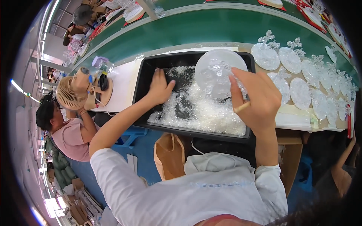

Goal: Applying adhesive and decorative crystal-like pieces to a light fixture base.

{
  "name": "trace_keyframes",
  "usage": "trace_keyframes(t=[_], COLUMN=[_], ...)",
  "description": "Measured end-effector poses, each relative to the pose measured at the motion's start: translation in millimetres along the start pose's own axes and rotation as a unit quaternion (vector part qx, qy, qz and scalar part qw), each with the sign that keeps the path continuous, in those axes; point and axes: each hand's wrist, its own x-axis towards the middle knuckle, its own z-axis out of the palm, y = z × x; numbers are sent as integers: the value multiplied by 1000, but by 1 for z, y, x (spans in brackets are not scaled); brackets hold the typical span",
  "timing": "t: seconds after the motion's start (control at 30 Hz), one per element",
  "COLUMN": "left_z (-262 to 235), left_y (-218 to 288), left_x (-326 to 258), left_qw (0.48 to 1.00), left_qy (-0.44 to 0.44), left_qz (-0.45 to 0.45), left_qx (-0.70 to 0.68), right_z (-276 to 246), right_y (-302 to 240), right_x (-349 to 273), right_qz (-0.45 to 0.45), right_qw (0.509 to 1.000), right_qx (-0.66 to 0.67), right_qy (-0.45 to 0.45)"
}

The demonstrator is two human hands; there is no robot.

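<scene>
The fingers (240,75) of the right hand (262,100) are pinched narrow on the right edge of a round, whitish disc (204,64), thumb on the near side, and a pale yellowish band shows around one of them. The disc, with a clear, shiny ornament (218,69) on its face, is held up over the right half of a black tray (188,130). The left hand (160,89) is inside the tray at its left end, fingers reaching toward the far wall and thumb spread wide from them (whether the fingertips touch the bottom, I cannot tell). White, glittering flakes (217,115) lie heaped below the disc and thin out toward the left hand, where dark tray bottom shows through. To the right of the tray, more whitish discs (300,94) lie in rows on the surface (294,117), many bearing clear cross-shaped pieces. To its left stand a beige fan (71,94) and a clear container with a purple lid (100,62). Beyond the tray runs a green belt (188,35); at the left sits a person in pink (71,135), and below the tray stands a brown paper bag (168,158).
</scene>
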Motion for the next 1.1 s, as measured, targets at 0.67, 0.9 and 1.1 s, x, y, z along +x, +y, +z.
trace_keyframes(t=[0.67, 0.9, 1.1], left_z=[-28, -16, -29], left_y=[77, 117, 140], left_x=[17, 41, 89], left_qw=[868, 788, 799], left_qy=[-88, -174, -95], left_qz=[407, 508, 504], left_qx=[-270, -302, -313], right_z=[-59, -85, -79], right_y=[16, 21, 28], right_x=[-2, -8, -7], right_qz=[65, 9, -15], right_qw=[986, 989, 991], right_qx=[-126, -125, -94], right_qy=[85, 74, 93])
